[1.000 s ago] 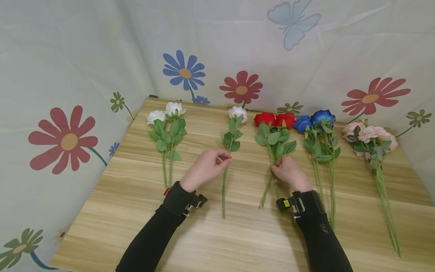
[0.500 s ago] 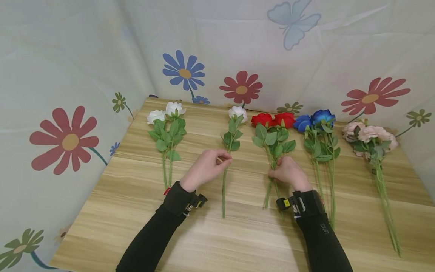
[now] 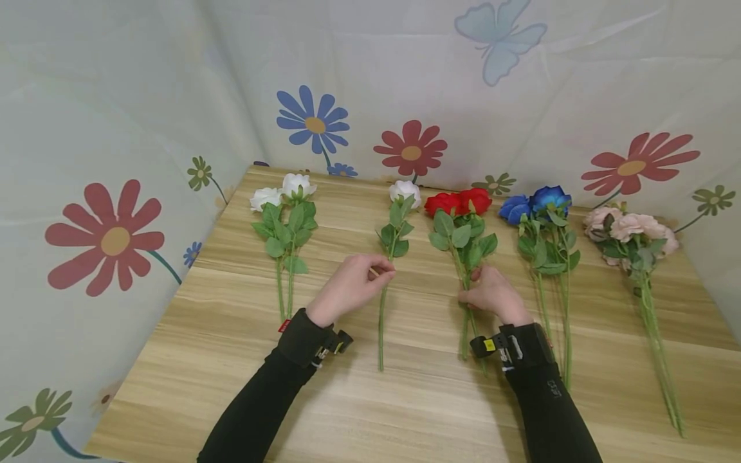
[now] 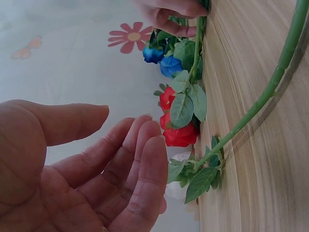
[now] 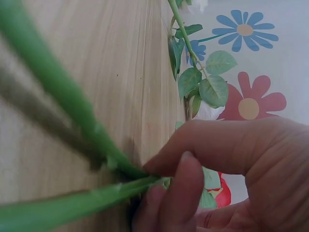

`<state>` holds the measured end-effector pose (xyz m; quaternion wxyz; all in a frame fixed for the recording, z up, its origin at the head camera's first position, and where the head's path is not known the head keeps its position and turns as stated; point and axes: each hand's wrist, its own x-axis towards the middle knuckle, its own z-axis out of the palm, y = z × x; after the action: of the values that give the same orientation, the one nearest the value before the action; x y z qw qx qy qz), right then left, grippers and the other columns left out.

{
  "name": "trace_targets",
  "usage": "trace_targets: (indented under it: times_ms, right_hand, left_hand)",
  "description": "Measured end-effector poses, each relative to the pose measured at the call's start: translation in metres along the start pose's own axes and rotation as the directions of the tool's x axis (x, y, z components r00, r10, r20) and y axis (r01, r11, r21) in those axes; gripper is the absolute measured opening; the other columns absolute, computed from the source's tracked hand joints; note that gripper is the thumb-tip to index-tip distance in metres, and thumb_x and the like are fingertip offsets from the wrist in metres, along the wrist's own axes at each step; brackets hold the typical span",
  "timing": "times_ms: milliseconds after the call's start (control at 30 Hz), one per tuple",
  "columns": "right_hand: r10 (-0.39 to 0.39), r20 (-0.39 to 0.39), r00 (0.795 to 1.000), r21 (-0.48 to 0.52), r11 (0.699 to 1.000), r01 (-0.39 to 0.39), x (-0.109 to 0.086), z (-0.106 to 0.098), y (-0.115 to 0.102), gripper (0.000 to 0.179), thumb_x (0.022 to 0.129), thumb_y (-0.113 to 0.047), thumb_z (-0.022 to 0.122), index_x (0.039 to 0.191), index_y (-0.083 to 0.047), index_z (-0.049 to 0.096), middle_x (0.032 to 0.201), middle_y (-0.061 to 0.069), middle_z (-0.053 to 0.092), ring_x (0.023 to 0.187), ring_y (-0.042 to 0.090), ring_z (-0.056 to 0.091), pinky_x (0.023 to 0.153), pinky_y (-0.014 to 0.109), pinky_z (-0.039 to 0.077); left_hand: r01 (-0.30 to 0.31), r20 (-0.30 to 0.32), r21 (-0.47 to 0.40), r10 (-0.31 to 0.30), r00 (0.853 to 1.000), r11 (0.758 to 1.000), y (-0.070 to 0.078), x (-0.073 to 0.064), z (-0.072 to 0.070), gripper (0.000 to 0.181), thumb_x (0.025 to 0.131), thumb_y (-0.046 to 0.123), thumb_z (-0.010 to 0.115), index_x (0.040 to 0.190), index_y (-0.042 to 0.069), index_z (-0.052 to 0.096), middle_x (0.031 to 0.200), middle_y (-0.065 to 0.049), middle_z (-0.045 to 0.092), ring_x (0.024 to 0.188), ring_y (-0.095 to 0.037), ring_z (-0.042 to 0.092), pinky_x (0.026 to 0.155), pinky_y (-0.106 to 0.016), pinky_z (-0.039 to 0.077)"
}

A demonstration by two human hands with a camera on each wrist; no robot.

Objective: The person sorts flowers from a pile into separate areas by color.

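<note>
Two red roses [image 3: 461, 202] lie on the wooden table, and my right hand [image 3: 494, 292] pinches their green stems below the leaves. The right wrist view shows the thumb and fingers meeting on the two stems [image 5: 82, 205]. A single white rose [image 3: 404, 191] lies to the left, its stem running toward me. My left hand [image 3: 354, 286] is beside that stem; in the left wrist view its fingers [image 4: 152, 179] are loosely bent with nothing between them, apart from the stem [image 4: 251, 113].
Two more white roses [image 3: 297, 185] lie at the table's left. Blue roses [image 3: 550, 200] and a bunch of pale pink flowers [image 3: 633, 228] lie to the right. A curtain [image 3: 370, 64] printed with flowers hangs behind the table [image 3: 370, 418].
The red roses' heads have shifted slightly left and drawn closer together, while their stem ends have swung right within my right hand. My left hand has stayed in place.
</note>
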<state>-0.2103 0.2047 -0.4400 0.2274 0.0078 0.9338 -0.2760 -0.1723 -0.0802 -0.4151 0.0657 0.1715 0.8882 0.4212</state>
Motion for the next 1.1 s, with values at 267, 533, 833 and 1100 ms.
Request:
trace_targets:
  times_ms: [267, 533, 833, 1100]
  right_hand:
    - [-0.006, -0.023, 1.000, -0.022, 1.000, 0.006, -0.002, -0.005, -0.001, 0.054, 0.090, -0.035, 0.070, 0.122, 0.004, 0.052, 0.093, 0.014, 0.069, 0.089, 0.026, 0.063, 0.073, 0.032, 0.047]
    - [-0.151, -0.191, 0.970, 0.094, 0.981, 0.171, -0.004, -0.002, -0.009, 0.038, 0.098, -0.026, 0.062, 0.123, 0.002, 0.054, 0.110, 0.025, 0.067, 0.087, 0.027, 0.065, 0.069, 0.032, 0.049]
    - [-0.247, -0.299, 0.922, 0.451, 0.815, 0.365, -0.010, 0.016, -0.032, 0.034, 0.099, -0.009, 0.058, 0.126, 0.009, 0.054, 0.107, 0.024, 0.064, 0.080, 0.009, 0.068, 0.073, 0.024, 0.058]
    - [-0.224, -0.254, 0.941, 0.674, 0.657, 0.339, -0.011, 0.030, -0.062, 0.033, 0.102, -0.010, 0.054, 0.131, 0.005, 0.051, 0.104, 0.005, 0.068, 0.083, 0.003, 0.066, 0.078, 0.020, 0.057]
  left_hand:
    - [0.008, -0.017, 0.007, -0.008, 1.000, 1.000, 0.001, -0.001, 0.000, 0.022, 0.101, 0.018, 0.061, 0.115, 0.005, 0.073, 0.106, -0.008, 0.075, 0.093, -0.020, 0.070, 0.083, -0.033, 0.057]
    - [0.069, -0.120, 0.067, -0.060, 0.991, 0.995, -0.005, -0.007, -0.003, 0.025, 0.102, 0.016, 0.058, 0.119, 0.003, 0.071, 0.107, -0.010, 0.074, 0.092, -0.023, 0.070, 0.081, -0.036, 0.057]
    - [0.130, -0.230, 0.165, -0.090, 0.969, 0.978, -0.021, -0.020, -0.012, 0.023, 0.101, 0.015, 0.059, 0.117, 0.003, 0.071, 0.103, -0.013, 0.074, 0.088, -0.024, 0.070, 0.073, -0.036, 0.057]
    - [0.153, -0.263, 0.251, -0.085, 0.961, 0.956, -0.035, -0.032, -0.028, 0.023, 0.101, 0.015, 0.059, 0.115, 0.000, 0.070, 0.102, -0.015, 0.074, 0.086, -0.026, 0.071, 0.071, -0.037, 0.057]
